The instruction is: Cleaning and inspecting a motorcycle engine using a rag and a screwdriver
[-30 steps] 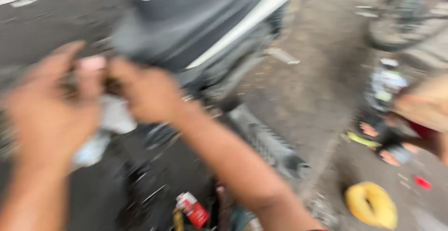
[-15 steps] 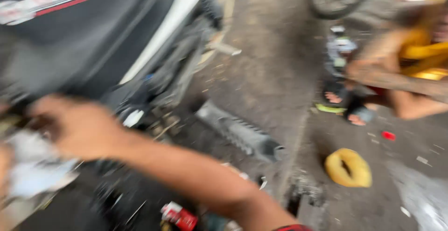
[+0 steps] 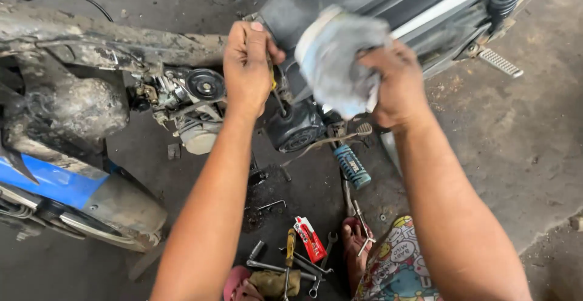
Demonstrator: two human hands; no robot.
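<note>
Fingers [image 3: 255, 46] curled, wrists raised.

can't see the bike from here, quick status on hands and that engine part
Left hand shut on screwdriver, tip down at the dark engine cover. Right hand shut on grey rag. Nothing between tool and cover.

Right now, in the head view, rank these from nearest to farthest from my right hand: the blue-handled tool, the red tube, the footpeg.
From the right hand:
1. blue-handled tool, just below it.
2. footpeg, off to its right.
3. red tube, on the floor among the wrenches.
</note>
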